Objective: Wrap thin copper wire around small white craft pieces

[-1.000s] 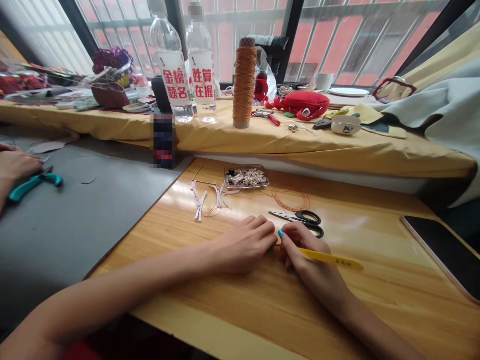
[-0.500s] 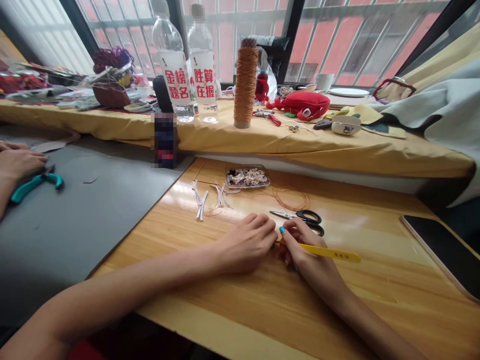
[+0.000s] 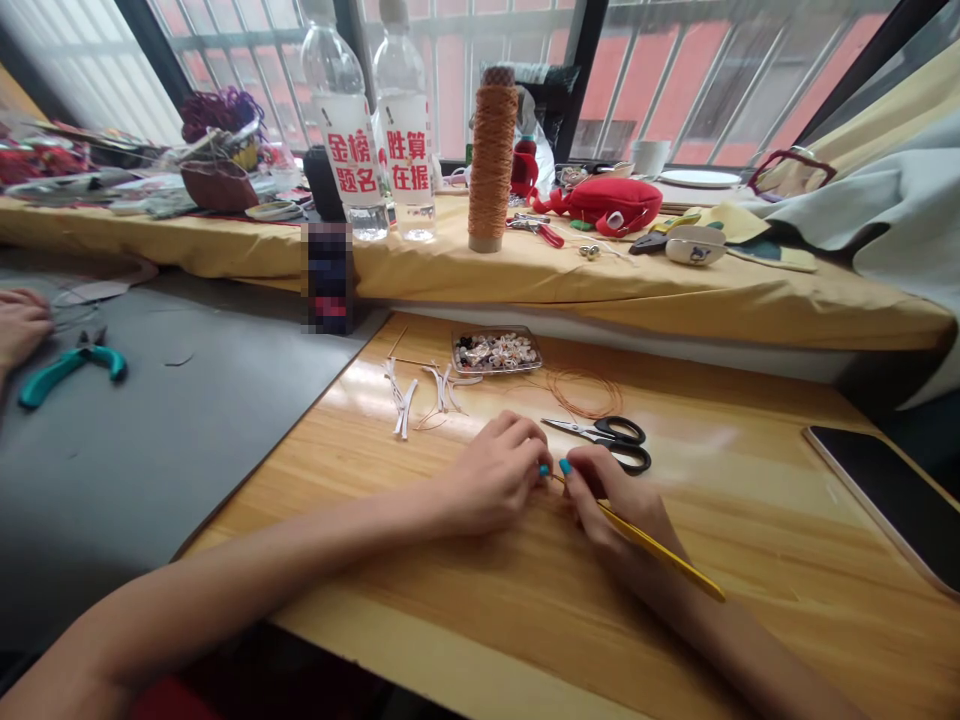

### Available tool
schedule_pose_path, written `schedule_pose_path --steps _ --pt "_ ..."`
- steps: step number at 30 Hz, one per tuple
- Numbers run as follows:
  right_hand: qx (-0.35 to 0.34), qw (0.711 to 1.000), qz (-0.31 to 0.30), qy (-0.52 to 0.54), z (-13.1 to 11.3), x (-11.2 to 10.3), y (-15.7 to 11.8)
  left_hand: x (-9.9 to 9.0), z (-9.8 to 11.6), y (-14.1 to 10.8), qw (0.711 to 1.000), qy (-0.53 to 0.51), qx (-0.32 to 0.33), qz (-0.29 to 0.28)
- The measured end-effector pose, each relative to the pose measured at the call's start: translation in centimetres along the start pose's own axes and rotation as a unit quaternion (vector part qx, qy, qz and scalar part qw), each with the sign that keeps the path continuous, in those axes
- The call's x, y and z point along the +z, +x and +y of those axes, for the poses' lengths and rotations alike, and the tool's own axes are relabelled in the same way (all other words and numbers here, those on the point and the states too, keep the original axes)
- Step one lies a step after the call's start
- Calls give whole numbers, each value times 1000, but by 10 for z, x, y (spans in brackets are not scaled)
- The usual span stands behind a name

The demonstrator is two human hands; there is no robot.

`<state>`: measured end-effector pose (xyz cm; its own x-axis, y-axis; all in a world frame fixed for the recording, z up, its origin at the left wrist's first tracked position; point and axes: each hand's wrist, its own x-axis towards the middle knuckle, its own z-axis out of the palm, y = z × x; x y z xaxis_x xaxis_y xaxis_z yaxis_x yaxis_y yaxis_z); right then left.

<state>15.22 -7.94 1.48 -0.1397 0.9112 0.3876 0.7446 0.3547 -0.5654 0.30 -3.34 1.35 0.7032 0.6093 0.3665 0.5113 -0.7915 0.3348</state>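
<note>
My right hand [image 3: 611, 500] is closed around a pair of yellow tweezers [image 3: 660, 552]. Their narrow tip points left, and the back end slants down over my wrist. Just left of it, fingertips nearly touching, my left hand [image 3: 502, 470] is pinched closed above the table. What the left fingers hold is too small and hidden to make out. Beyond both hands lie black-handled scissors [image 3: 619, 430] with their blades pointing left. Behind them rests a loose coil of orange cord [image 3: 585, 395].
A clear box of beads [image 3: 496, 350] sits near white strips [image 3: 405, 408]. At right lies a phone [image 3: 885, 500]. On the grey mat are teal pliers [image 3: 71, 375] and another person's hand [image 3: 22, 325]. Bottles [image 3: 409, 150] and an orange thread spool [image 3: 491, 165] stand on the cloth-covered ledge.
My right hand has turned, so the tweezers now show edge-on with their back end lower. A gap shows between my fingertips. The other person's hand has moved left, off the pliers.
</note>
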Motion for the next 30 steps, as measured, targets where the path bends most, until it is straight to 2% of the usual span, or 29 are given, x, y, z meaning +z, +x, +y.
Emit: schedule_pose_path --steps 2,7,12,16,20,24,26,28,30 --pt "11 1000 5 18 0 -3 -2 -2 -3 1 998 -58 -34 23" --pt "21 994 38 97 0 -8 -1 -5 -5 3 983 -154 -88 -45" --pt "104 963 66 241 6 -15 7 -3 -6 2 929 -308 -206 -17" --pt "122 951 21 284 6 -16 7 1 -7 1 888 -404 -221 10" --pt "134 951 -3 279 4 -12 5 4 -5 0 864 -448 -231 20" --pt "144 944 24 295 4 -10 6 6 -3 -1 853 -471 -224 13" --pt "137 950 18 280 4 -11 6 5 -1 -1 849 -480 -219 8" --pt "131 959 8 252 4 -11 5 3 0 -1 858 -468 -211 0" --pt "130 968 5 217 4 -11 4 0 2 -1 884 -421 -204 -10"
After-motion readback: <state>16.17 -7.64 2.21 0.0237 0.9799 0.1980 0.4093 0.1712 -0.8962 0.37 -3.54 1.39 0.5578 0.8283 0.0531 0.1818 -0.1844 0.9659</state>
